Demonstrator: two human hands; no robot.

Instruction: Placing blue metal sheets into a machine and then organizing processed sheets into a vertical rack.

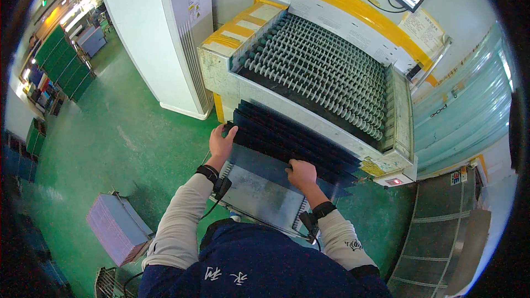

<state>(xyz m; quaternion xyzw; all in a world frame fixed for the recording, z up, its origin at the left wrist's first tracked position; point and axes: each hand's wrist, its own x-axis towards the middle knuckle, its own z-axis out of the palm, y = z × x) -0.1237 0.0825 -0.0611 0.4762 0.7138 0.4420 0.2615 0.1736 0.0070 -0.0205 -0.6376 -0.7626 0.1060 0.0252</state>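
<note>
Several thin dark panels stand upright side by side in a rack with a grey metal base and toothed side rails. My left hand is closed on the left end of the nearest dark panel's top edge. Farther right along the same edge, my right hand grips with its fingers curled over. The panel's lower part is hard to make out against the grey base. Both wrists wear black straps with small devices and cables.
Just beyond the panels stands a roller conveyor machine with rows of grey rollers. A tall white cabinet is at its left. Stacked pinkish-grey boards sit on the green floor at lower left. A grey mesh rack stands right.
</note>
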